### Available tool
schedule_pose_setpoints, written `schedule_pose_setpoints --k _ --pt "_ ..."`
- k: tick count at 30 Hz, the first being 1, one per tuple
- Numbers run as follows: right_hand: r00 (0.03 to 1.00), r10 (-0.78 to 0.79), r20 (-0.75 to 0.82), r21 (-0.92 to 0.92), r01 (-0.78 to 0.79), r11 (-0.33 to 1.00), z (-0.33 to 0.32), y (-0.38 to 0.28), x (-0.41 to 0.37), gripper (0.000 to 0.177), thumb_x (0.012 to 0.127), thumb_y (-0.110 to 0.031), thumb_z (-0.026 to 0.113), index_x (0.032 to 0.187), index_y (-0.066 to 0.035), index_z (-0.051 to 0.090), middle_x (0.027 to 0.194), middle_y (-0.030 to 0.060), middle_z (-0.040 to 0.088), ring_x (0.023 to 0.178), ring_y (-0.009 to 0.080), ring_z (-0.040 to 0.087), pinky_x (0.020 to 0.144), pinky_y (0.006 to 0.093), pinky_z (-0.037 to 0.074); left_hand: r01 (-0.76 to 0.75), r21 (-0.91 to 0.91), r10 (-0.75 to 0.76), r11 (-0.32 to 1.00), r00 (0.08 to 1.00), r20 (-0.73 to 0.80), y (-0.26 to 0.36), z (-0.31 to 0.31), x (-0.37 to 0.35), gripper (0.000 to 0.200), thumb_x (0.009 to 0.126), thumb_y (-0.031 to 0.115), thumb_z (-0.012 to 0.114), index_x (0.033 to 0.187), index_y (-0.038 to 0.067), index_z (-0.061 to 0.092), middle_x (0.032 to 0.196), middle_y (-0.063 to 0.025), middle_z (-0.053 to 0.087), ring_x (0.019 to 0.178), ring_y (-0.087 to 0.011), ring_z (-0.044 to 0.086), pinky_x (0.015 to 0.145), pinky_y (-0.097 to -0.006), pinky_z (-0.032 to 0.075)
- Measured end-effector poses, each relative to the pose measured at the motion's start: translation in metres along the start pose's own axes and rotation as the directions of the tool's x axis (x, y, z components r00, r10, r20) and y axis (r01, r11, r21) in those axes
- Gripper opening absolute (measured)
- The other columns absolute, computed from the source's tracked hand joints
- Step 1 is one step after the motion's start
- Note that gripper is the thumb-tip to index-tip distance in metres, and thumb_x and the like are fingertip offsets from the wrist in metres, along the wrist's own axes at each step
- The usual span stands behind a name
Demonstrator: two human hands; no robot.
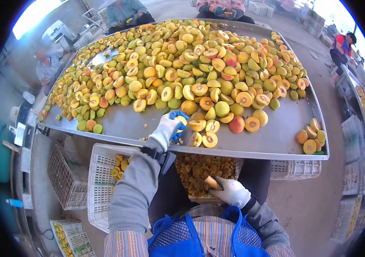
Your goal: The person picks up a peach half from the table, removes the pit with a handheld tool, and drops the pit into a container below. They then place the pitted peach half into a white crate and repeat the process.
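My left hand, in a white and blue glove, is closed around a yellow peach half just above the front edge of the metal table. My right hand, in a white and dark glove, grips a short wooden handle; any blade on it cannot be made out. It is low, over a crate of brownish fruit pieces between my knees. Cut peach halves lie cut side up right of my left hand. Behind them spreads a large heap of whole and halved peaches.
A white crate with yellow pieces stands left of my legs, beside a brownish crate. Another white crate is under the table's right side. Several people sit or stand around; stacked crates line the right.
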State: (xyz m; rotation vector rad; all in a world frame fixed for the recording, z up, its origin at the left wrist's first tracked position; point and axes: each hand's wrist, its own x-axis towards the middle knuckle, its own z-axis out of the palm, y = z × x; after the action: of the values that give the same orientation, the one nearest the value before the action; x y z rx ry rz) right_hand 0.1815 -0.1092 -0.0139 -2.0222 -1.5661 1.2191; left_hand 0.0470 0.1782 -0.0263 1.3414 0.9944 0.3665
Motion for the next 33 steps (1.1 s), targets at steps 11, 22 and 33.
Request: schedule_pose_setpoints --k 11,22,33 --pt "0.928 -0.106 -0.358 0.176 0.178 0.968 -0.007 -0.058 -0.005 0.054 0.087 -0.034 0.063 0.133 -0.007 0.049 0.089 0.0235 0.067 0.085 0.0391 0.067 0.074 0.0442 0.052 -0.494 -0.315 0.509 0.81 0.86 -0.04 -0.009 0.066 -0.141 0.047 0.102 0.034 0.042 0.129 -0.004 0.05 0.118 -0.018 0.062 0.098 -0.0245 0.065 0.083 -0.0328 0.056" --pt "0.912 -0.092 -0.4 0.156 0.167 0.974 0.004 -0.057 -0.016 0.053 0.087 -0.034 0.062 0.13 -0.005 0.052 0.087 0.0251 0.067 0.084 0.0389 0.067 0.075 0.0445 0.053 -0.161 -0.857 0.393 0.49 0.918 0.052 -0.021 0.081 -0.154 0.041 0.1 0.027 0.043 0.122 -0.007 0.054 0.118 -0.0178 0.061 0.109 -0.0277 0.061 0.099 -0.039 0.047" --pt "0.92 -0.149 -0.363 -0.102 0.12 0.988 0.014 -0.039 -0.011 0.05 0.084 -0.02 0.066 0.128 0.001 0.053 0.083 0.0229 0.067 0.079 0.0374 0.067 0.072 0.0416 0.054 -0.329 -0.475 0.294 0.816 0.944 -0.149 -0.017 0.098 -0.154 0.069 0.101 0.058 0.027 0.1 -0.003 0.06 0.087 -0.0153 0.067 0.078 -0.0249 0.065 0.075 -0.0365 0.055"
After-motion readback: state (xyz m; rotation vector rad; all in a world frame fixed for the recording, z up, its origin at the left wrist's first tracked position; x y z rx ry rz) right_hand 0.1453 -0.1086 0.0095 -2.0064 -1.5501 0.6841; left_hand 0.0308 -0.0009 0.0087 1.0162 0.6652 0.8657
